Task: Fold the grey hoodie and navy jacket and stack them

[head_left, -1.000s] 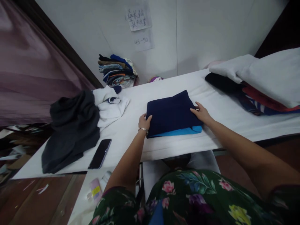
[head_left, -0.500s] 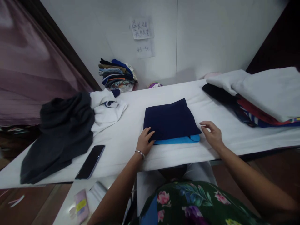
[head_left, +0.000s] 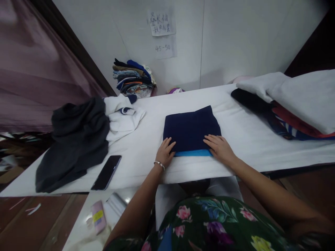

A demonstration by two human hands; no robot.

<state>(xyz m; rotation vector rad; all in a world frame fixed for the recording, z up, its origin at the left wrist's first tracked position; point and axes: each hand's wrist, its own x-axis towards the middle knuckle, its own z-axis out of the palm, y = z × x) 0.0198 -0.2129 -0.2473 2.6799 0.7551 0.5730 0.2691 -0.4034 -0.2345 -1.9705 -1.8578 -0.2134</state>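
Two bare hands rest on one folded navy garment [head_left: 191,128], with a bright blue layer [head_left: 193,153] showing along its near edge, on a white-covered table [head_left: 248,155]. Left hand [head_left: 165,152]: fingers [head_left: 170,144] slightly spread, tips on the navy's near edge, no pinch visible. Right hand [head_left: 219,148]: fingers [head_left: 210,139] pressed together, lying flat over the navy's near right part, no pinch visible. Blue strip runs between the hands; its right end is hidden under the right fingers, and the fold's underside can't be seen. Half a second earlier the right hand was lifted off, just beside the stack; now it's on the cloth.

Left of the left fingers, well apart: black phone [head_left: 106,172], dark grey garment [head_left: 75,143], crumpled white garment with navy trim [head_left: 122,119] touching it. Right of the right fingers: pile of clothes topped by white cloth [head_left: 295,99], cut off by the frame edge. Past the fingertips, against the wall: small stack of folded clothes [head_left: 133,78], individual items hard to make out. Above it, handwritten paper note [head_left: 161,23], mostly unreadable. Floral top [head_left: 209,223] cut off at bottom.
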